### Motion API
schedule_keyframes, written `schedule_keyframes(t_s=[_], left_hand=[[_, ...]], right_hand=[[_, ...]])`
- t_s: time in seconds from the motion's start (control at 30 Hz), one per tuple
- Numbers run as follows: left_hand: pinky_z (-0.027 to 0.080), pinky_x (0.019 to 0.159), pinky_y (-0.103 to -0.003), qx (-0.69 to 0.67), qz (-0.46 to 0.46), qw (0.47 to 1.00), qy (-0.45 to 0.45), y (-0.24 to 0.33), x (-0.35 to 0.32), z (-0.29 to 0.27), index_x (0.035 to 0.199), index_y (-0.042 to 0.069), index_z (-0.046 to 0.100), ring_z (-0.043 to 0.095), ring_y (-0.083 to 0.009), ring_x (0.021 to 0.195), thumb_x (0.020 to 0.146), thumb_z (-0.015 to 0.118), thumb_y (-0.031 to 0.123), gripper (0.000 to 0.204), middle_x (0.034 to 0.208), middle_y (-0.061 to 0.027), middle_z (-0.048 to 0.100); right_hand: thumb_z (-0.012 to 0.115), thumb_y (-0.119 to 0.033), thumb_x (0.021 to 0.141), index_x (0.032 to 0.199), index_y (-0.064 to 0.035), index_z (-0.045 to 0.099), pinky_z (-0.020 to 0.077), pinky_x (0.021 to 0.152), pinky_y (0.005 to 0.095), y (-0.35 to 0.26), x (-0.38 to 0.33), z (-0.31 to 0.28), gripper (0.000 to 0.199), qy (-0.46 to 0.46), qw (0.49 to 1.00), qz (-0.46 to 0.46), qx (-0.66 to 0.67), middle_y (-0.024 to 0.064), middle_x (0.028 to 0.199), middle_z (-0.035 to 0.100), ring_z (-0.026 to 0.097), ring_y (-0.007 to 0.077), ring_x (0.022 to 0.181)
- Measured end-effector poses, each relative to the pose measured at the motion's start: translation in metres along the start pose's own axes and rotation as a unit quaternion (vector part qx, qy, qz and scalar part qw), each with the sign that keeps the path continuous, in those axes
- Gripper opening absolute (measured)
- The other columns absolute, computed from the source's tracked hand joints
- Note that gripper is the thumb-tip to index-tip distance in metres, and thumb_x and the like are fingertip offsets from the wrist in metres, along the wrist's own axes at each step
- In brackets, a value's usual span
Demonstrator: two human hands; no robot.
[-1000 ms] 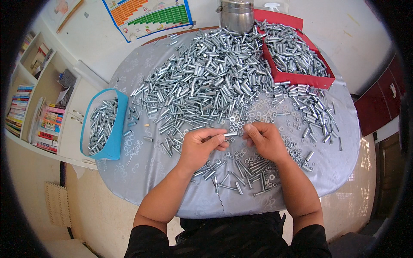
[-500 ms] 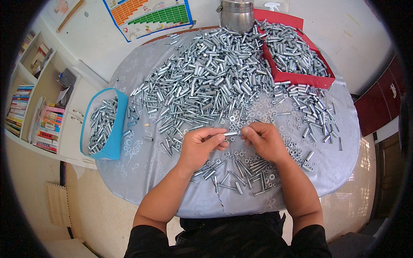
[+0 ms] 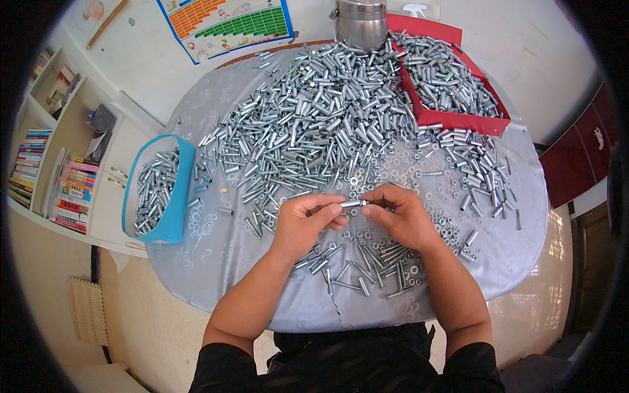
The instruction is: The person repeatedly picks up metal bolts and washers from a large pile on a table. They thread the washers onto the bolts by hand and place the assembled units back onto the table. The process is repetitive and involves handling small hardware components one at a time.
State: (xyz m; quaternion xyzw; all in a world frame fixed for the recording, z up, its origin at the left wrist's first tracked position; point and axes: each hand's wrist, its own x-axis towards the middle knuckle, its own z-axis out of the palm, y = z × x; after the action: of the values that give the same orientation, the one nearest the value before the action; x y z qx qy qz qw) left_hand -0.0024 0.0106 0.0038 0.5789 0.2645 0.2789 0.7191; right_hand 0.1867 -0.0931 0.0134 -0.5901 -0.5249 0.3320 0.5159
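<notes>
A short silver expansion bolt with a metal sleeve (image 3: 350, 204) lies level between my hands, above the near side of the table. My left hand (image 3: 304, 219) is closed on its left end, thumb and forefinger pinching the sleeve. At the other end, the thumb and fingers of my right hand (image 3: 401, 213) close round the tip, where a small nut-like piece partly shows. Loose washers (image 3: 396, 164) are scattered just beyond my hands. Several long bolts and sleeves (image 3: 377, 262) lie on the cloth between my forearms, with small nuts (image 3: 449, 229) beside my right wrist.
A large heap of metal sleeves and bolts (image 3: 314, 118) covers the table's far middle. At the back right stands a red box (image 3: 465, 124) full of such parts; a blue box (image 3: 173, 219) at left holds more. Behind the heap is a steel pot (image 3: 360, 27). Grey cloth (image 3: 209, 281) covers the table.
My right hand has shifted slightly left along the bolt, its fingers re-gripping, and the nut-like piece at the end shows more. My left hand stays in place.
</notes>
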Motion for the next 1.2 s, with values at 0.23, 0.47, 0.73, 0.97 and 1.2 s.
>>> schedule_keyframes(t_s=[0.23, 0.47, 0.73, 0.97, 1.2], left_hand=[[0.059, 0.069, -0.027, 0.014, 0.006, 1.0, -0.018, -0.001, 0.0, 0.0, 0.11, -0.007, 0.065, 0.069, -0.0185, 0.08, 0.091, 0.062, 0.004, 0.021, 0.093, -0.0142, 0.069], [0.058, 0.072, -0.027, -0.004, 0.006, 1.0, -0.009, 0.001, 0.0, 0.002, 0.11, -0.006, 0.065, 0.069, -0.0176, 0.081, 0.091, 0.062, 0.002, 0.021, 0.093, -0.0136, 0.069], [0.056, 0.077, -0.026, 0.044, 0.062, 0.997, 0.006, -0.007, -0.003, 0.006, 0.109, -0.005, 0.065, 0.069, -0.0159, 0.085, 0.09, 0.061, -0.001, 0.02, 0.095, -0.0118, 0.07], [0.057, 0.073, -0.027, -0.003, 0.033, 0.999, 0.028, -0.002, -0.002, 0.011, 0.11, -0.005, 0.065, 0.069, -0.0166, 0.082, 0.091, 0.062, 0.003, 0.021, 0.093, -0.0129, 0.07], [0.058, 0.068, -0.027, 0.02, 0.04, 0.999, 0.009, -0.006, -0.001, 0.003, 0.11, -0.006, 0.064, 0.069, -0.0175, 0.078, 0.093, 0.06, 0.006, 0.021, 0.094, -0.0132, 0.069]], right_hand=[[0.069, -0.012, 0.088, 0.088, 0.0002, 0.066, 0.0442, 0.059, 0.0253, 0.01, -0.001, -0.003, 0.012, -0.029, 0.997, 0.056, 0.047, 0.0027, 0.072, 0.061, 0.054, 0.0079, 0.065], [0.067, -0.013, 0.09, 0.09, 0.0017, 0.065, 0.0466, 0.061, 0.0237, 0.007, -0.001, 0.001, 0.014, -0.017, 0.994, 0.038, 0.102, 0.0021, 0.074, 0.062, 0.057, 0.0088, 0.067], [0.069, -0.012, 0.088, 0.096, 0.0028, 0.066, 0.0483, 0.06, 0.0234, 0.012, 0.0, 0.004, 0.017, -0.002, 0.985, 0.08, 0.152, 0.0039, 0.077, 0.065, 0.06, 0.0084, 0.067], [0.07, -0.007, 0.086, 0.099, 0.0033, 0.066, 0.049, 0.064, 0.0231, 0.013, 0.0, 0.004, 0.017, -0.007, 0.987, 0.044, 0.155, 0.0039, 0.079, 0.066, 0.061, 0.0087, 0.071], [0.068, -0.007, 0.088, 0.099, 0.0036, 0.065, 0.0497, 0.065, 0.0236, 0.011, -0.001, 0.005, 0.016, -0.004, 0.986, 0.042, 0.162, 0.0041, 0.079, 0.065, 0.061, 0.0095, 0.071]])
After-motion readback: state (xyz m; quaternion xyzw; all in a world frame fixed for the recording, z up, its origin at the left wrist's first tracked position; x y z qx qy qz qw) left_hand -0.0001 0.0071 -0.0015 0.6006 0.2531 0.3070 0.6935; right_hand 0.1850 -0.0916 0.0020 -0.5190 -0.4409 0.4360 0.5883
